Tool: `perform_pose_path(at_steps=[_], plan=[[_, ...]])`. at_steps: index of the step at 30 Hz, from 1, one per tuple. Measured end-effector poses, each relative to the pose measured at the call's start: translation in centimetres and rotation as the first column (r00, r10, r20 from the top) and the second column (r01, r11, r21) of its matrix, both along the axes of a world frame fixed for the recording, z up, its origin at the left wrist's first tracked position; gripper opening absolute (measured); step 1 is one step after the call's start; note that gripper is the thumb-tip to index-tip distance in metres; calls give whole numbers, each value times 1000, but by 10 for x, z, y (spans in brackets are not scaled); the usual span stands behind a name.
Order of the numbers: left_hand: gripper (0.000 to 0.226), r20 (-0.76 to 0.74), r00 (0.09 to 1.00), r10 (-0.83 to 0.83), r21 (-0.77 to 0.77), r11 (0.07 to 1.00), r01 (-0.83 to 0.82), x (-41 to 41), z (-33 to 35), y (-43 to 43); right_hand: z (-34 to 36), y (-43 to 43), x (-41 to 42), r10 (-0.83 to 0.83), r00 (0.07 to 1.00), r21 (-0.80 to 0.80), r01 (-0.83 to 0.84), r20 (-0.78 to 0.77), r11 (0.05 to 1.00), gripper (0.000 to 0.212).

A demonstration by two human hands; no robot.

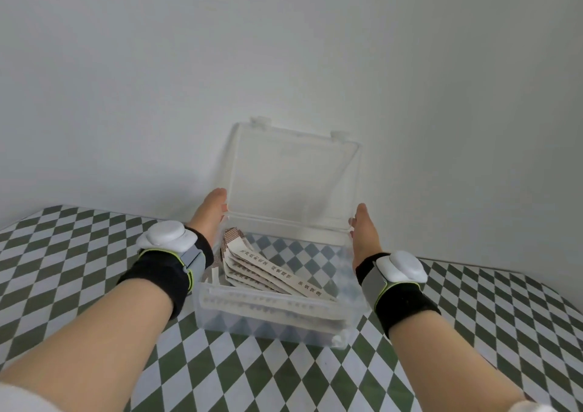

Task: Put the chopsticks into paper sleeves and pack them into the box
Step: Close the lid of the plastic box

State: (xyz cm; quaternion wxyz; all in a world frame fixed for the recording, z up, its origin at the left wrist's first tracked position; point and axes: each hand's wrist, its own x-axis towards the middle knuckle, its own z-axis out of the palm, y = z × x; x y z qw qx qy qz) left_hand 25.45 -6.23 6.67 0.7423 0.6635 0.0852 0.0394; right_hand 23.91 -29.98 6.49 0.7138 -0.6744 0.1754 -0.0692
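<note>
A clear plastic box (277,320) stands on the checkered table, its hinged lid (293,175) raised upright against the wall. Inside lie several chopsticks in paper sleeves (268,272), fanned along the left and front of the box. My left hand (208,212) reaches along the box's left side to the lid's lower left corner. My right hand (364,231) reaches along the right side to the lid's lower right corner. The fingers of both hands are hidden behind the lid and box, so their hold cannot be made out.
The table (94,253) has a green-and-white diamond cloth. A plain white wall (284,64) rises right behind the box. Both wrists carry black bands with white sensor pods.
</note>
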Motion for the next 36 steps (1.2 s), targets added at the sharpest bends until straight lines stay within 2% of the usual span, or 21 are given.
perform_pose_path(at_steps=[3, 9, 13, 15, 17, 18, 20, 22, 25, 30, 36], plan=[[48, -14, 1000, 16, 3, 1000, -16, 0, -1, 4, 2, 1, -7, -6, 999, 60, 3, 35, 998, 59], [55, -9, 1000, 29, -61, 998, -29, -1, -2, 12, 5, 0, -17, -81, 993, 160, 66, 88, 985, 54], [46, -15, 994, 111, -183, 977, -112, -10, 6, 17, 4, -10, -23, -102, 993, 209, 87, 63, 974, 53], [48, 14, 998, 63, -120, 991, -61, -19, 11, 25, 2, -25, -30, -47, 998, 145, 40, 49, 989, 57], [53, 7, 995, -99, 76, 992, 98, -34, 17, 32, 1, -41, -48, 57, 997, 41, -59, 59, 997, 55], [50, -18, 985, -173, 158, 972, 174, -38, 20, 38, 2, -46, -53, 130, 990, -32, -128, 61, 991, 51], [28, -112, 953, -282, 284, 910, 302, -53, 23, 43, 2, -51, -71, 239, 970, -193, -227, 40, 954, 39], [18, -171, 936, -309, 356, 866, 351, -68, 23, 45, 1, -52, -88, 289, 957, -369, -258, 31, 893, 26], [29, -174, 937, -301, 399, 849, 347, -86, 17, 41, -1, -48, -109, 335, 941, -575, -249, 46, 779, 27], [18, -107, 960, -259, 443, 852, 279, -108, -3, 31, -5, -31, -134, 390, 921, -757, -239, 22, 607, 44], [25, 91, 974, -209, 361, 918, 164, -122, -37, 30, -16, -19, -148, 382, 924, -790, -230, 6, 569, 66]])
